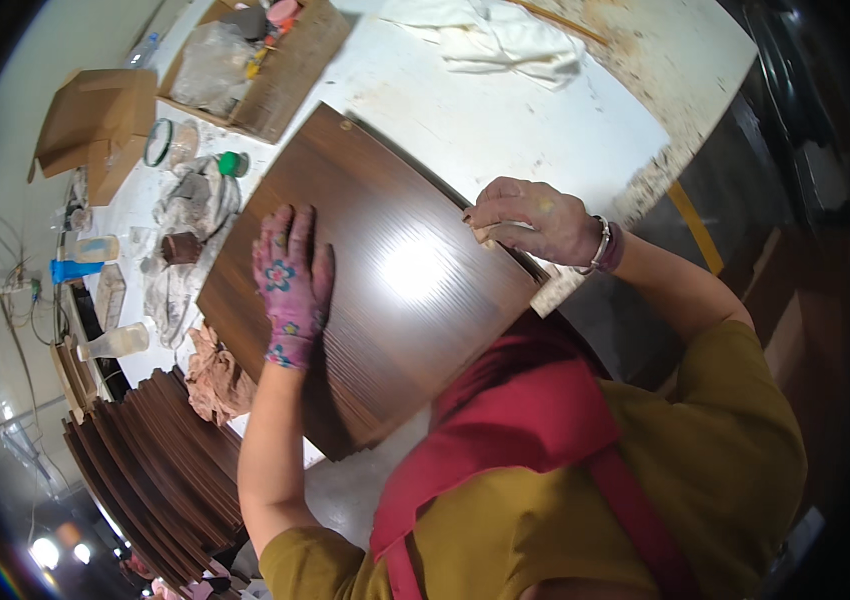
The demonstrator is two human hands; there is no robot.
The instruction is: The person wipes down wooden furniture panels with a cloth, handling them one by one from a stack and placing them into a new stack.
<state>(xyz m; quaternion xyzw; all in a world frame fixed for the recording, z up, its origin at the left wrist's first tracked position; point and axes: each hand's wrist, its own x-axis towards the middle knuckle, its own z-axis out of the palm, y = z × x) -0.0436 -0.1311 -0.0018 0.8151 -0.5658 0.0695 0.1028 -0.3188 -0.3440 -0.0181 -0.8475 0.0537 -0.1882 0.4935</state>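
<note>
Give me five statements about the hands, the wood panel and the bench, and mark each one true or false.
1. The left hand wears a patterned glove. True.
2. The left hand lies flat on the brown wood panel. True.
3. The right hand is gloved too. False: it is bare, with a bracelet at the wrist.
4. The right hand is at the panel's far right edge. True.
5. The stack of dark panels lies to the person's right. False: it lies at the lower left.

A white worktable (505, 120) carries a dark wooden panel (385, 290), cardboard boxes (275, 60), rags (490, 40) and bottles (115, 343).
</note>
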